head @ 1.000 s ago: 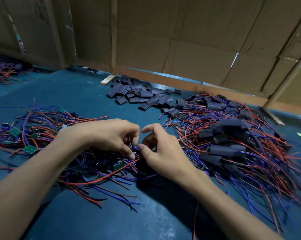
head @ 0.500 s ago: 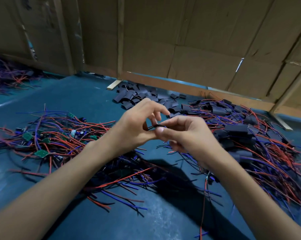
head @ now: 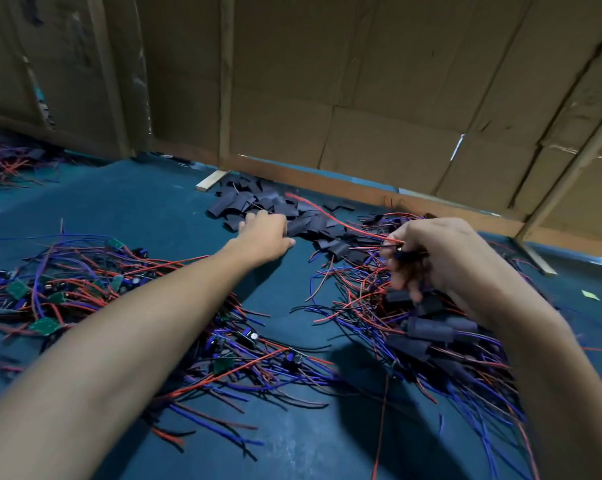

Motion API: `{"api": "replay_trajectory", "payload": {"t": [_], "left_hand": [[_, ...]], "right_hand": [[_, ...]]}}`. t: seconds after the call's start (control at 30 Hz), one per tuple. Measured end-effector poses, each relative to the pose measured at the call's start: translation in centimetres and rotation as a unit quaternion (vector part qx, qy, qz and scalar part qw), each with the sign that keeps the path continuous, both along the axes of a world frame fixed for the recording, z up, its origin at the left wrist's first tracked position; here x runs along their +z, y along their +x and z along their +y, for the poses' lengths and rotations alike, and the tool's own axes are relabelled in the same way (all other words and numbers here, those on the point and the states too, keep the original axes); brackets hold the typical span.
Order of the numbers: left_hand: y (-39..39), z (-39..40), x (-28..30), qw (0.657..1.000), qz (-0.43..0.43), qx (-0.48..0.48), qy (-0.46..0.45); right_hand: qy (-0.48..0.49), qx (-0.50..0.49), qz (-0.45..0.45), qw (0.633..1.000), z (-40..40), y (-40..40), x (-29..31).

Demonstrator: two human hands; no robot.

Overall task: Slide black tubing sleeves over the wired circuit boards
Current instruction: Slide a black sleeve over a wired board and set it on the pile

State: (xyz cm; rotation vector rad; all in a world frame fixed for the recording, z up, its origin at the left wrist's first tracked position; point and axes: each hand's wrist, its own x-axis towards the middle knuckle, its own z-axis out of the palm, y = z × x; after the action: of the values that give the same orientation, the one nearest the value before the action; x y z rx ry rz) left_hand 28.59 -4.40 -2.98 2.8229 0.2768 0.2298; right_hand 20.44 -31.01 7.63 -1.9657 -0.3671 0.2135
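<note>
Both hands have parted since half a second ago, when they met over the middle of the desk. Nearest, loose red and blue wires (head: 244,386) spill across the blue desk (head: 292,445), with bare green circuit boards (head: 44,325) tangled among them on the left. To the right lies a heap of sleeved boards (head: 429,329), their wires fanning outward. Above that heap the right hand (head: 441,258) has its fingers curled round a wired circuit board (head: 401,252), whose red wire (head: 327,213) arcs up and away to the left; the board itself is mostly hidden. Farther out, the left hand (head: 266,233) reaches to the pile of black tubing sleeves (head: 258,202), fingers bent down at its near edge; whether they hold a sleeve cannot be told. Behind stands a cardboard wall (head: 361,81).
</note>
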Motion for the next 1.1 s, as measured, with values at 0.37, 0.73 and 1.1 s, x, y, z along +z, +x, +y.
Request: {"api": "replay_trajectory", "payload": {"t": [0.37, 0.73, 1.1], "left_hand": [[-5.5, 0.3, 3.1, 0.97, 0.001, -0.179, 0.165], [-16.0, -3.4, 0.0, 0.9, -0.283, -0.232, -0.237], [-16.8, -3.1, -0.1, 0.896, -0.312, -0.283, -0.138]], "right_hand": [[0.046, 0.081, -0.116, 0.989, -1.1, -2.1, 1.6], [-0.03, -0.05, -0.399, 0.915, -3.9, -6.0, -8.7], [0.043, -0.097, -0.475, 0.873, -4.4, -7.0, -9.6]]}}
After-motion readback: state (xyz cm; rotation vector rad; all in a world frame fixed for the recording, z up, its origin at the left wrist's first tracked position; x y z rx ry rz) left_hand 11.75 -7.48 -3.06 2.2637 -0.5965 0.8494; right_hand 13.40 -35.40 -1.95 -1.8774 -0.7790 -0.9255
